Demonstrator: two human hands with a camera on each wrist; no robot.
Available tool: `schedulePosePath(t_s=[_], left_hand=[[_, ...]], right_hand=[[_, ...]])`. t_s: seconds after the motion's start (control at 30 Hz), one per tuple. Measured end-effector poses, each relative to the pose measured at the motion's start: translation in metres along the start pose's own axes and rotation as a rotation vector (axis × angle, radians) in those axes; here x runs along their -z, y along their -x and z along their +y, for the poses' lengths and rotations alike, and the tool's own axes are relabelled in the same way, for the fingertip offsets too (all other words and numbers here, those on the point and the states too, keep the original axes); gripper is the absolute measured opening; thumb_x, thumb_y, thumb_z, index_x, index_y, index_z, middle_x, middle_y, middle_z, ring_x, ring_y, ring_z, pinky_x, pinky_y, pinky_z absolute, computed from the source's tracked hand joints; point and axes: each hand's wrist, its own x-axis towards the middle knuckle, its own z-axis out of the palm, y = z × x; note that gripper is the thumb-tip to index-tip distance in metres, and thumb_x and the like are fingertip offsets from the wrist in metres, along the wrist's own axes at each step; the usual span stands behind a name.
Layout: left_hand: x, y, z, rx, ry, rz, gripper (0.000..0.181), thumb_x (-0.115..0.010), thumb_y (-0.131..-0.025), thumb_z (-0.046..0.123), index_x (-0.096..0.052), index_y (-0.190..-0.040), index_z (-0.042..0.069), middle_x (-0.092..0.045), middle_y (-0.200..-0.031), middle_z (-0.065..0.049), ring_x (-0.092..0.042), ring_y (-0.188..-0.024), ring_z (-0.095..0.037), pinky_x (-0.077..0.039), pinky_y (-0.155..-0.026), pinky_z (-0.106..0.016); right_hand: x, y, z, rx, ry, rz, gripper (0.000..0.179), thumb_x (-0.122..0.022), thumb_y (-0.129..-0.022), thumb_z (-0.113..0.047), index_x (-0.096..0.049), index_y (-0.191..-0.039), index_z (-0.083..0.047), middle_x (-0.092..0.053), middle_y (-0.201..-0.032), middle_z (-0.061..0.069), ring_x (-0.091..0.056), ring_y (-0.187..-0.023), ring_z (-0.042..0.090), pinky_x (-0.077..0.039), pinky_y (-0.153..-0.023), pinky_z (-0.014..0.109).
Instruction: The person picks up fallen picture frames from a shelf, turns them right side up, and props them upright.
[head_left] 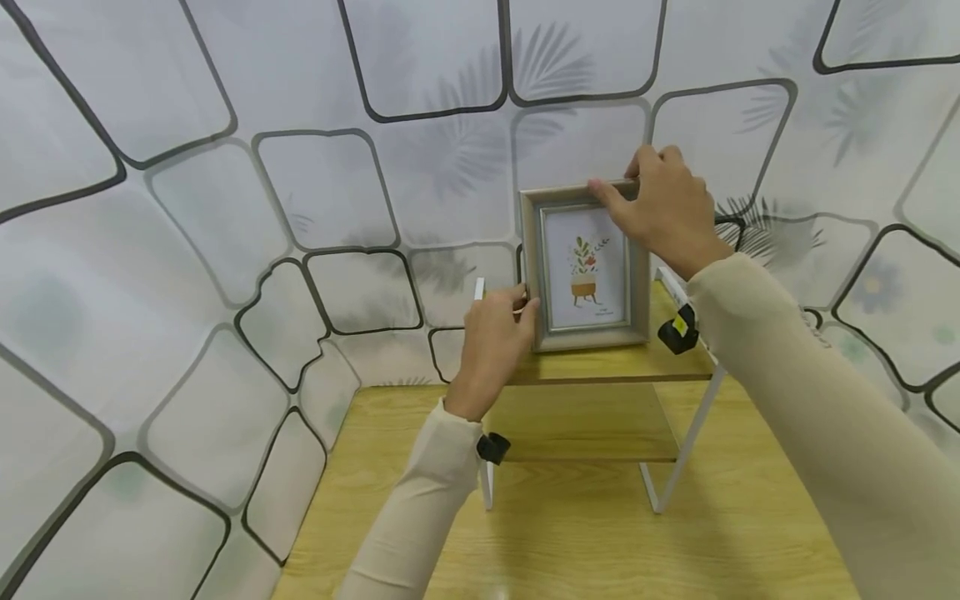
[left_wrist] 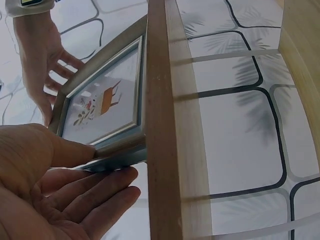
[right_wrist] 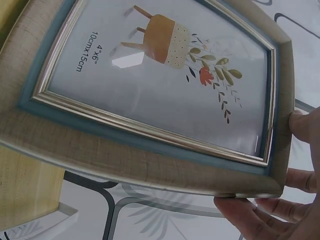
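A picture frame with a potted-plant print stands upright on the top shelf of a small two-tier rack. My left hand pinches its left edge low down, thumb on the front and fingers behind, as the left wrist view shows on the frame's side. At the upper right corner my right hand grips the top edge, thumb at the front. In the right wrist view, fingertips of that hand touch the frame's outer border.
The rack has a lower shelf and white metal legs, standing on a wood-grain surface. Patterned fabric rises close behind and to the left. Black wrist bands sit on both sleeves.
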Motion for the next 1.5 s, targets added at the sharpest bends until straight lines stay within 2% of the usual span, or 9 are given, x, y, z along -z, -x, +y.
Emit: schedulePosePath(t_s=[0.13,0.23,0.4,0.53,0.7,0.97,1.17,1.4,1.5], left_hand=[[0.002,-0.002,0.002,-0.015,-0.014,-0.013,0.027,-0.063,-0.102,0.017,-0.072,-0.122,0.001,-0.074,-0.114,-0.014,-0.073,-0.1,-0.022,-0.06,-0.082,-0.037],[0.002,-0.002,0.002,-0.006,-0.015,-0.015,0.03,-0.063,-0.102,0.017,-0.069,-0.126,0.0,-0.073,-0.115,-0.014,-0.073,-0.1,-0.022,-0.06,-0.082,-0.037],[0.002,-0.001,0.001,0.017,-0.021,-0.041,0.038,-0.061,-0.103,0.019,-0.061,-0.136,-0.001,-0.071,-0.119,-0.014,-0.075,-0.093,-0.021,-0.058,-0.061,-0.028],[0.003,0.0,0.001,0.012,-0.017,-0.039,0.039,-0.062,-0.103,0.019,-0.061,-0.136,-0.002,-0.072,-0.119,-0.014,-0.075,-0.086,-0.019,-0.049,-0.049,-0.022],[0.005,-0.001,0.003,0.004,-0.012,-0.039,0.039,-0.061,-0.103,0.019,-0.06,-0.136,-0.002,-0.072,-0.119,-0.014,-0.073,-0.065,-0.016,-0.036,-0.039,-0.022],[0.004,0.001,0.003,0.021,-0.023,-0.043,0.039,-0.061,-0.103,0.02,-0.061,-0.137,-0.001,-0.072,-0.119,-0.014,-0.076,-0.081,-0.02,-0.042,-0.043,-0.021],[0.004,0.002,0.003,0.014,-0.009,-0.042,0.04,-0.061,-0.104,0.02,-0.06,-0.137,-0.002,-0.072,-0.119,-0.015,-0.075,-0.077,-0.02,-0.039,-0.039,-0.021],[0.005,0.003,0.003,0.024,-0.006,-0.051,0.04,-0.06,-0.104,0.02,-0.059,-0.138,-0.002,-0.071,-0.12,-0.015,-0.076,-0.082,-0.02,-0.038,-0.04,-0.021],[0.005,0.003,0.003,0.033,-0.005,-0.055,0.041,-0.06,-0.104,0.02,-0.059,-0.139,-0.001,-0.071,-0.12,-0.015,-0.075,-0.076,-0.019,-0.035,-0.039,-0.021]], right_hand=[[0.001,0.0,0.001,-0.003,-0.005,0.016,0.074,-0.046,-0.098,-0.066,-0.054,-0.126,0.002,-0.047,-0.132,0.028,-0.054,-0.093,0.048,-0.048,-0.08,0.064],[0.0,-0.001,0.002,-0.002,-0.01,0.028,0.074,-0.046,-0.098,-0.066,-0.054,-0.125,0.002,-0.048,-0.132,0.028,-0.054,-0.093,0.048,-0.048,-0.079,0.064],[-0.003,0.001,0.005,-0.008,-0.026,0.029,0.075,-0.047,-0.097,-0.067,-0.054,-0.126,0.002,-0.047,-0.132,0.028,-0.054,-0.089,0.047,-0.048,-0.076,0.063],[-0.004,0.003,0.006,-0.012,-0.031,0.036,0.075,-0.047,-0.096,-0.068,-0.054,-0.128,0.0,-0.046,-0.134,0.028,-0.054,-0.088,0.048,-0.048,-0.075,0.062],[-0.001,0.005,0.005,-0.008,-0.037,0.053,0.071,-0.047,-0.098,-0.064,-0.054,-0.13,0.0,-0.045,-0.139,0.028,-0.055,-0.09,0.05,-0.048,-0.077,0.064],[-0.004,0.007,0.007,0.006,-0.057,0.056,0.07,-0.048,-0.099,-0.062,-0.056,-0.131,0.0,-0.046,-0.138,0.027,-0.056,-0.091,0.049,-0.048,-0.077,0.063],[-0.003,0.009,0.006,0.01,-0.054,0.051,0.07,-0.047,-0.099,-0.061,-0.056,-0.131,0.0,-0.047,-0.137,0.028,-0.056,-0.094,0.05,-0.049,-0.079,0.064],[-0.004,0.01,0.006,0.02,-0.06,0.048,0.069,-0.047,-0.1,-0.06,-0.056,-0.133,0.001,-0.046,-0.138,0.028,-0.056,-0.097,0.05,-0.048,-0.082,0.064],[-0.003,0.011,0.005,0.02,-0.061,0.046,0.069,-0.048,-0.1,-0.059,-0.056,-0.133,0.001,-0.046,-0.139,0.028,-0.056,-0.098,0.05,-0.048,-0.082,0.064]])
